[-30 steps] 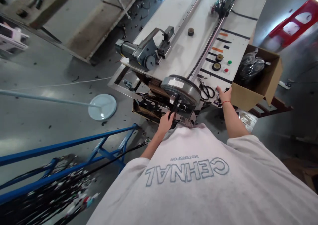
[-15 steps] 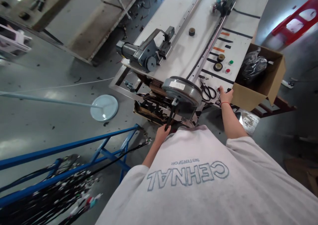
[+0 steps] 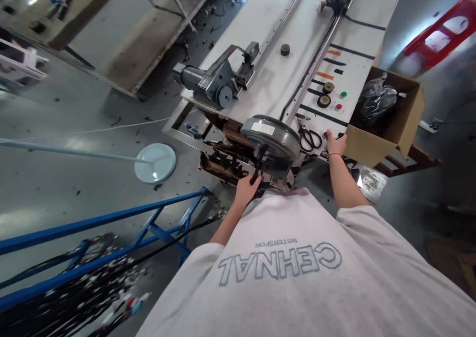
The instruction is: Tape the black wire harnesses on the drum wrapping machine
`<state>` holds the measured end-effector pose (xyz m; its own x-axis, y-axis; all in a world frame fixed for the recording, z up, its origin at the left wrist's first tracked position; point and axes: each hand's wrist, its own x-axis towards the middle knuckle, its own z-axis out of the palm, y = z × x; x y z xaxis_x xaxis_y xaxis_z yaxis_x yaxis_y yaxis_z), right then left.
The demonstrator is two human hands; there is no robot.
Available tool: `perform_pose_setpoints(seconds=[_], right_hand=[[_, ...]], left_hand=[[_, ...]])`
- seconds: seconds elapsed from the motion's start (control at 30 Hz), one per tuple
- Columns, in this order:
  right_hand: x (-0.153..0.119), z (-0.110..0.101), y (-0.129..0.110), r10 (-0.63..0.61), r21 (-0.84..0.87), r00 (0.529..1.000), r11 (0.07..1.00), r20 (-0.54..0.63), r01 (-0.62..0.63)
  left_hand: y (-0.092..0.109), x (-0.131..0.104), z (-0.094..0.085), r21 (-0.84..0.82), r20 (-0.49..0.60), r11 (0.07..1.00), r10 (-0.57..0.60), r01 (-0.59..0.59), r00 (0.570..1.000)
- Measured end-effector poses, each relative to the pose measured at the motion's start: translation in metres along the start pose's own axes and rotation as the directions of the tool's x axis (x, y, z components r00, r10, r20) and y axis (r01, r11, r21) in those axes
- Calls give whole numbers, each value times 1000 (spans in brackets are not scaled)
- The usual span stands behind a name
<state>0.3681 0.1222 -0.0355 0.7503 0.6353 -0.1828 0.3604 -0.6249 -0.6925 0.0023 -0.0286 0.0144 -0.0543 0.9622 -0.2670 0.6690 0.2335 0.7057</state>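
My left hand [image 3: 246, 191] is closed round a black cable [image 3: 259, 161] just in front of my shirt. The cable runs up to the front of a round grey drum-like part [image 3: 273, 135] at the near end of the white table [image 3: 267, 86]. My right hand [image 3: 336, 146] rests at the table's near right corner, its thumb and fingers apart. The thumb touches a red button [image 3: 325, 135], and a small dark thing lies at the other fingers. Black-handled scissors [image 3: 309, 139] lie just left of this hand.
A grey motor unit [image 3: 213, 82] is mounted on the table's left side. Tape rolls [image 3: 324, 100] and green and red buttons [image 3: 338, 106] sit on the right. An open cardboard box [image 3: 399, 124] adjoins the right edge. A blue rack [image 3: 148, 210] with many cables stands at lower left.
My left hand has moved up and slightly right, closer to the drum. The white connector seen at the cable's upper end is no longer visible. My right hand stays at the red button.
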Motion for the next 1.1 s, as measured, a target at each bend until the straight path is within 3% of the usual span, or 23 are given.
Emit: perform_pose_setpoints(seconds=[0.27, 0.43, 0.57, 0.7, 0.93, 1.1], right_hand=[[-2, 2, 2, -14, -50, 1000, 999, -16, 13], [-4, 3, 2, -10, -107, 1000, 994, -27, 7], [-2, 3, 3, -18, -105, 999, 994, -30, 15], [0, 3, 4, -22, -109, 999, 994, -30, 19], [-4, 0, 1, -30, -110, 999, 994, -36, 26], [-6, -1, -2, -36, -159, 999, 987, -29, 30]], left_hand=[[7, 20, 9, -66, -39, 998, 5, -8, 999], [-22, 19, 21, 13, 13, 999, -52, 52, 999], [-61, 5, 29, 84, 114, 983, -175, 166, 978], [-86, -17, 24, 99, 128, 969, -239, 227, 963], [-84, -61, 0, -27, 64, 980, -197, 200, 978], [-74, -75, -7, -64, 124, 970, -227, 236, 966]])
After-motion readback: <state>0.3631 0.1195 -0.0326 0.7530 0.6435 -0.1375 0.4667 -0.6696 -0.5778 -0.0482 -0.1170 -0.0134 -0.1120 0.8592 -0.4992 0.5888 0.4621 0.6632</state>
